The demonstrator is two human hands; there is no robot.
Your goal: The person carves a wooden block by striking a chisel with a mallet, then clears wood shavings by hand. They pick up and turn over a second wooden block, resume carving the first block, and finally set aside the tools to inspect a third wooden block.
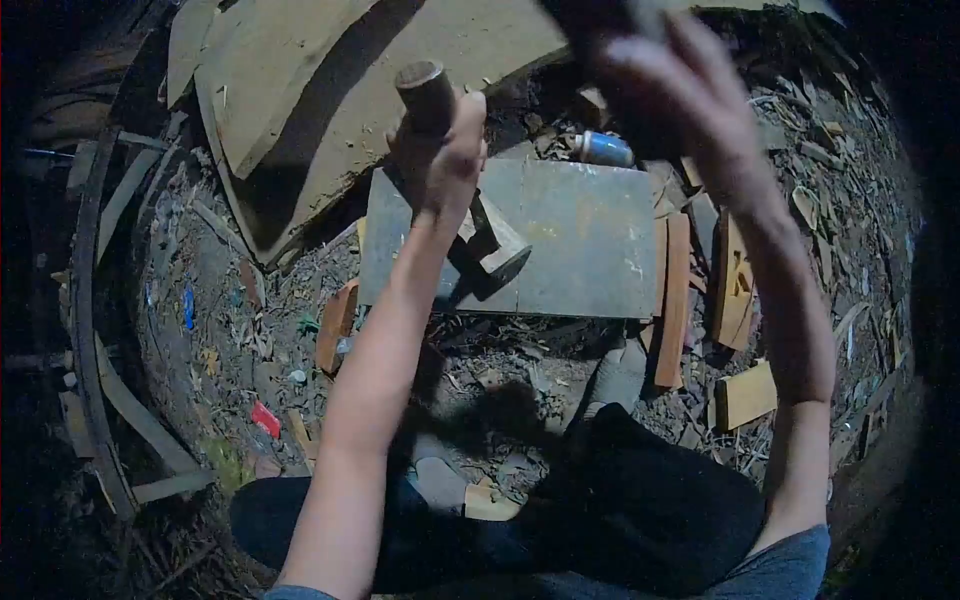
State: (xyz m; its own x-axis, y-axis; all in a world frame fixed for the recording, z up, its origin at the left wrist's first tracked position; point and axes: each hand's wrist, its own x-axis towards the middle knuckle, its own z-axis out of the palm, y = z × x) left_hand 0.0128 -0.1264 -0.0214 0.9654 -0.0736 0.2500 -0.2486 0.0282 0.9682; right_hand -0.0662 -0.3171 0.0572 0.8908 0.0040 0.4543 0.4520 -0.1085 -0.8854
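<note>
My left hand (440,160) is closed around the thick round wooden handle of a chisel (424,90), held upright. Below that fist a short wooden block (500,245) lies on a flat grey board (590,240); whether the blade touches the block is hidden. Raised at the upper right, my right hand (690,95) is smeared by motion and wrapped around a dark tool (600,30), whose shape is too blurred to name.
Large wooden slabs (285,90) rest beyond the board. A blue can (605,149) lies at its far edge. Cut wood pieces (673,300) and a notched one (735,290) lie right of it. Chips and scraps cover the ground; a curved metal band (90,340) stands left.
</note>
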